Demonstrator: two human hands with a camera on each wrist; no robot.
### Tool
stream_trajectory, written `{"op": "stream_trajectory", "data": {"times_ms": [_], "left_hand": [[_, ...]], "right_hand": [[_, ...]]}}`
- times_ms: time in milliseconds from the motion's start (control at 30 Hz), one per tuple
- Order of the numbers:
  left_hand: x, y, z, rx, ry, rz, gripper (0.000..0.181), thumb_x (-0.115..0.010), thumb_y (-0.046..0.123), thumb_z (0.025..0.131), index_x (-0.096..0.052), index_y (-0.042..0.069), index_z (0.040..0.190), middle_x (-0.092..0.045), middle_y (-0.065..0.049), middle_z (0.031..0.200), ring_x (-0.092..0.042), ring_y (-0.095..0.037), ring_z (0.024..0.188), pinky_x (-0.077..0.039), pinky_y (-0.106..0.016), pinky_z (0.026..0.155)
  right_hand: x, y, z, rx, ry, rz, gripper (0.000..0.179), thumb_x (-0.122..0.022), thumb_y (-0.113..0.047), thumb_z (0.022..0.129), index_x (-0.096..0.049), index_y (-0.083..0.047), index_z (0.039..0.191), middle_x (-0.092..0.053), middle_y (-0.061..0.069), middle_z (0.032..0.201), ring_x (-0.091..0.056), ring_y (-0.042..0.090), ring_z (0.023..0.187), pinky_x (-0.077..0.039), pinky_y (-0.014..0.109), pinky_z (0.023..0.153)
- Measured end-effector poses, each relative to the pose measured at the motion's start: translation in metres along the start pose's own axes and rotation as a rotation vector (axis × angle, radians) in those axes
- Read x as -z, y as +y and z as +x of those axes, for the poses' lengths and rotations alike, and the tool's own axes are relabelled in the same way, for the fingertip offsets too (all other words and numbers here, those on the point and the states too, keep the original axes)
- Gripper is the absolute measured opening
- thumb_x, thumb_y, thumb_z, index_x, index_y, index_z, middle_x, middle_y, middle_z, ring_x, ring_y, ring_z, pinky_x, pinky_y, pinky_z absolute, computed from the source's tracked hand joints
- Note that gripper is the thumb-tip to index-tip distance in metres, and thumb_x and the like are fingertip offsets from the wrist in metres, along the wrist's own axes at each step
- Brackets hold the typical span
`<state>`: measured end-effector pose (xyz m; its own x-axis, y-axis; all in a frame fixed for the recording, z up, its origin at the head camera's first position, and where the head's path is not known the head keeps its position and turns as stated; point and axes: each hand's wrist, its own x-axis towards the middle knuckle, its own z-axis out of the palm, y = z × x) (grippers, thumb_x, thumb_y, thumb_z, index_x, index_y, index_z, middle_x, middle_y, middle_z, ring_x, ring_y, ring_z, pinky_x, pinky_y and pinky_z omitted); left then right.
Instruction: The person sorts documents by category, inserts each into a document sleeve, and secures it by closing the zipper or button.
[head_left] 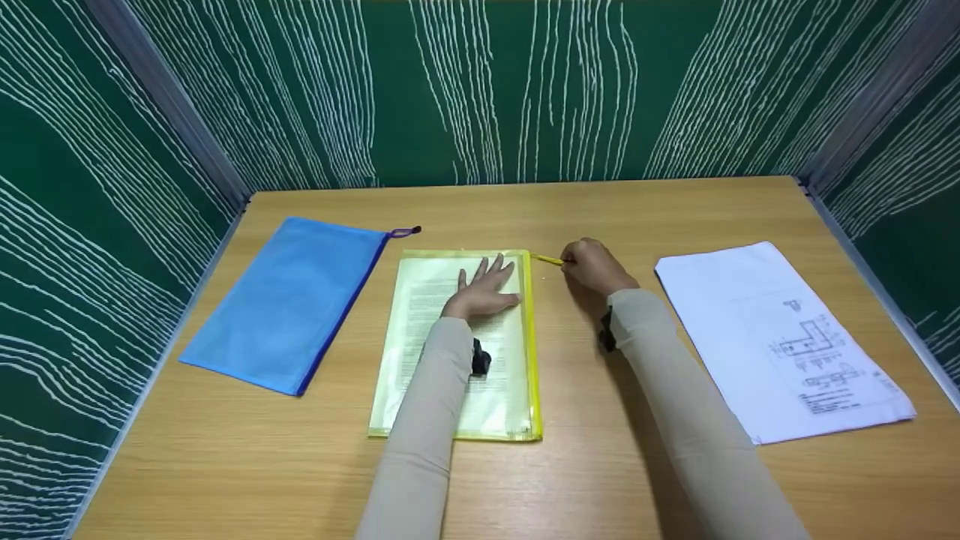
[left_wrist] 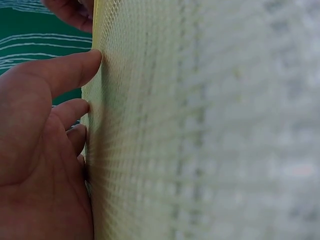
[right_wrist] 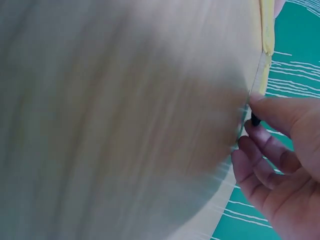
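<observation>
A yellow zip pouch [head_left: 420, 330] with printed papers inside lies in the middle of the table in the head view. My left hand [head_left: 484, 292] rests on its upper part with fingers spread. In the left wrist view, the fingertips [left_wrist: 92, 57] touch the pouch's mesh surface [left_wrist: 150, 125]. Off the pouch's top right corner, my right hand [head_left: 596, 266] pinches the yellow zipper pull tab [head_left: 547, 259], stretched out to the right. A black end [right_wrist: 255, 120] of the tab shows between thumb and fingers in the right wrist view.
To the left lies a blue zip pouch [head_left: 277, 307] with a dark loop pull [head_left: 403, 232]. A stack of white paper [head_left: 742, 322] with printed drawings sits on the right of the wooden table [head_left: 600, 465]. Green walls [head_left: 510, 90] with white lines enclose the back and sides.
</observation>
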<state>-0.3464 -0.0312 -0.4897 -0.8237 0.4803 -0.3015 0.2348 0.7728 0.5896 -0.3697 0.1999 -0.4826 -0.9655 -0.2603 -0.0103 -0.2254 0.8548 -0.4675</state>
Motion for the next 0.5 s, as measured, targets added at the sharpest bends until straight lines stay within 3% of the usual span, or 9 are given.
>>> {"op": "stream_trajectory", "data": {"times_ms": [500], "left_hand": [[-0.0004,-0.0003,0.0005,-0.010,0.005,0.022,0.072,-0.048,0.044,0.096,-0.012,0.021,0.156,0.004,0.002,0.163,0.013,-0.021,0.149,0.017,-0.055,0.115]], "right_hand": [[0.0039,0.0042,-0.0092,0.108,-0.019,0.006,0.019,-0.065,-0.004,0.090,-0.070,0.001,0.108,-0.067,0.018,0.103,-0.063,0.027,0.094,-0.054,0.042,0.087]]}}
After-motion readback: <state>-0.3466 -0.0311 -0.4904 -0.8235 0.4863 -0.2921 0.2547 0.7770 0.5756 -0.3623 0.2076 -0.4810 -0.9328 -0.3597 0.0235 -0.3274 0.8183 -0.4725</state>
